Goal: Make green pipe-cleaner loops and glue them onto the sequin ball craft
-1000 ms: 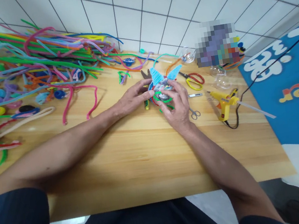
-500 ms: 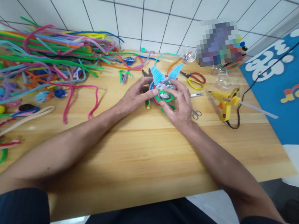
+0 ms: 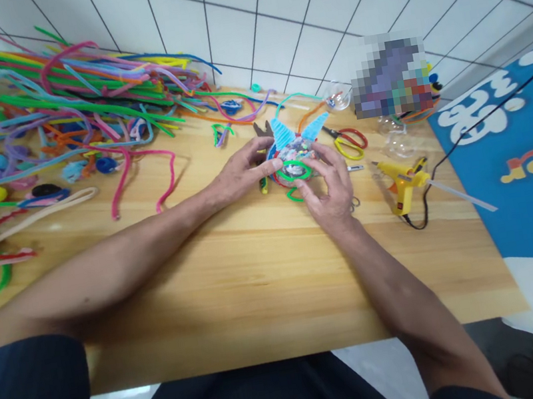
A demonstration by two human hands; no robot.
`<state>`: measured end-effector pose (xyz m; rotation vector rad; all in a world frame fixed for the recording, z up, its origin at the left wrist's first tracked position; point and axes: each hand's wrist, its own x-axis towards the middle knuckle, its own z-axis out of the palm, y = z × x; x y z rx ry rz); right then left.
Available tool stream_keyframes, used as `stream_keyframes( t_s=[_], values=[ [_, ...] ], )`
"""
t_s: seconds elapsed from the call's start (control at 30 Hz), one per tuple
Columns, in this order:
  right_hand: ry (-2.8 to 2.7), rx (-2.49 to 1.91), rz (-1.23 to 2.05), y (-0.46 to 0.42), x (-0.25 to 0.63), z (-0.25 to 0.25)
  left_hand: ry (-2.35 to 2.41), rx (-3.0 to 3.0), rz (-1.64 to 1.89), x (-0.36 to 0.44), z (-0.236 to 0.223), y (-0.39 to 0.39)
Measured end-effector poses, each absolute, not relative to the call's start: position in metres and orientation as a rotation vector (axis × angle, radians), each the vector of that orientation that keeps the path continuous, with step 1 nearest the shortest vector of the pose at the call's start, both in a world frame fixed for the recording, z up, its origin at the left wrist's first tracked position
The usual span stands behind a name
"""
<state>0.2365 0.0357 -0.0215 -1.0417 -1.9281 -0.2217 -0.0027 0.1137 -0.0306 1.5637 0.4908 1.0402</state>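
Between both hands, a round craft ball with mottled filling rests over the table, its two light-blue pipe-cleaner ears pointing up. Green pipe cleaner forms a ring on its front, and a red and blue band shows along its left edge. My left hand grips the left side, thumb on the front. Curled around the right side is my right hand, its thumb by the green ring; some fingertip contact is hidden. Dark-jawed pliers lie partly behind the ball.
A big heap of coloured pipe cleaners covers the back left. Right of the ball lie red-and-yellow scissors, small scissors half behind my right hand, and a yellow glue gun with a black cord. Clear plastic balls stand behind.
My right hand has shifted slightly right, uncovering more of the ball's front and the green ring while covering more of the small scissors. My left hand keeps its hold.
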Motion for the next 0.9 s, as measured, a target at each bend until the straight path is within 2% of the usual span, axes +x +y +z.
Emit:
stream_keyframes(
  t_s=[0.5, 0.9],
  values=[
    [-1.924, -1.031, -0.151, 0.035, 0.237, -0.022, 0.592, 1.651, 1.015, -0.010, -0.028, 0.111],
    [-1.911, -1.008, -0.233, 0.034, 0.232, -0.021, 0.562, 1.735, 1.051, -0.014, -0.039, 0.115]
  ],
)
